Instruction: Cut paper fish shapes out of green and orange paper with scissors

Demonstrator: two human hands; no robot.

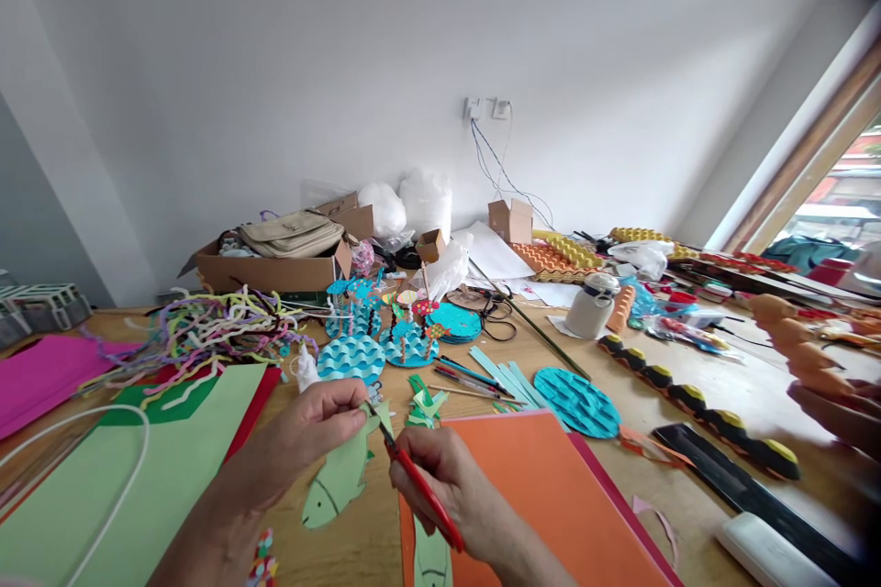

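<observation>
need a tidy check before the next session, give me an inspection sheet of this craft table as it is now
surface: wooden table, mostly covered, bare wood near the front edge
job's things: green paper fish; red-handled scissors with blades at its tail end
clutter: orange sheet, pipe cleaners, cardboard box, blue wavy discs, egg trays
grippers: left hand pinches the green paper fish; right hand grips the red-handled scissors
cables: wires hang from a wall socket; black cable coiled on the table
surroundings: white wall, window, another person's hand at the right edge
</observation>
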